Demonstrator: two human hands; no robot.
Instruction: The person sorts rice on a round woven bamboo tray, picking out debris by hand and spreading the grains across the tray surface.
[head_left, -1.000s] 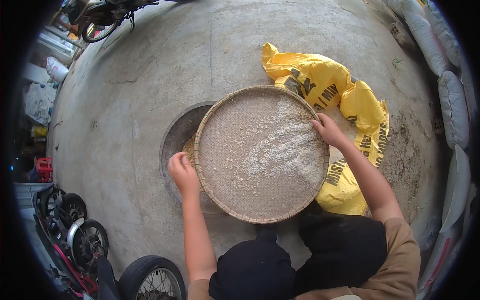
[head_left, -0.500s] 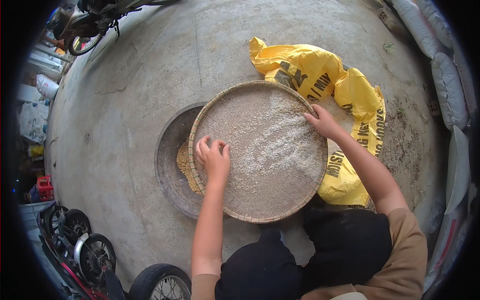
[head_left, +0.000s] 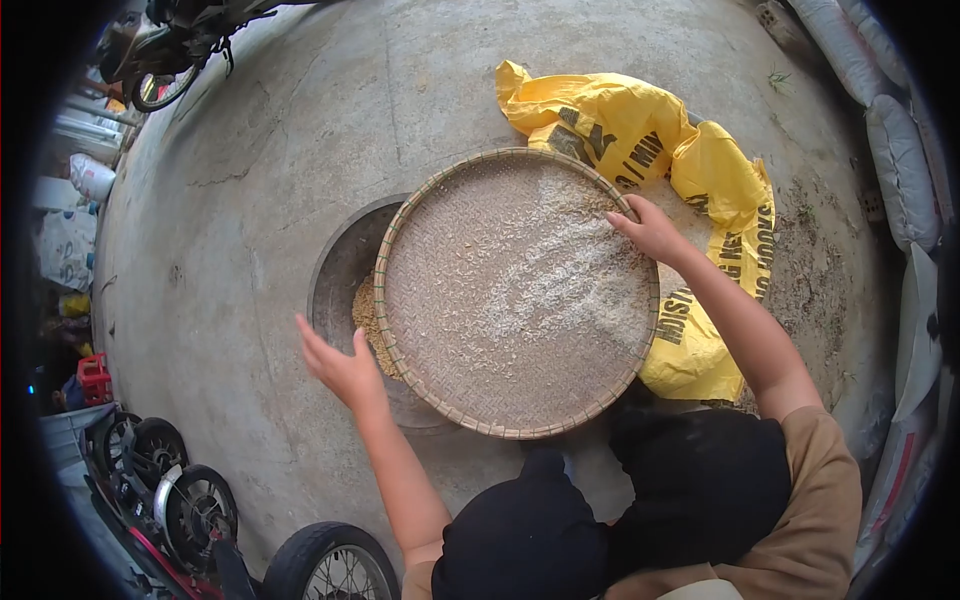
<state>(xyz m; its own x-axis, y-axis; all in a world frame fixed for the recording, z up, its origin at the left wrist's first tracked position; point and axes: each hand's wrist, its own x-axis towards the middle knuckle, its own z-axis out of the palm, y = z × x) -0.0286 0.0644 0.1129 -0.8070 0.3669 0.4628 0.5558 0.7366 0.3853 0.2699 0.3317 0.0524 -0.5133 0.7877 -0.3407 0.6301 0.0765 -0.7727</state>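
Observation:
A round woven tray holds pale grains, thickest on its right half. My right hand grips the tray's upper right rim, thumb over the inside edge. My left hand is off the tray, left of its rim, with its fingers spread and nothing in them. It is over the lower left edge of a dark round basin. Yellow-brown grain lies in the basin, and the tray covers the basin's right part.
A yellow printed sack lies crumpled beyond and right of the tray. Filled white sacks line the right edge. Motorbike wheels stand at the lower left, a parked motorbike at the upper left, and a red crate at the left.
My left hand was over the tray's left part half a second ago; it has moved left, off the tray, and its fingers have spread. My right hand keeps its hold on the rim.

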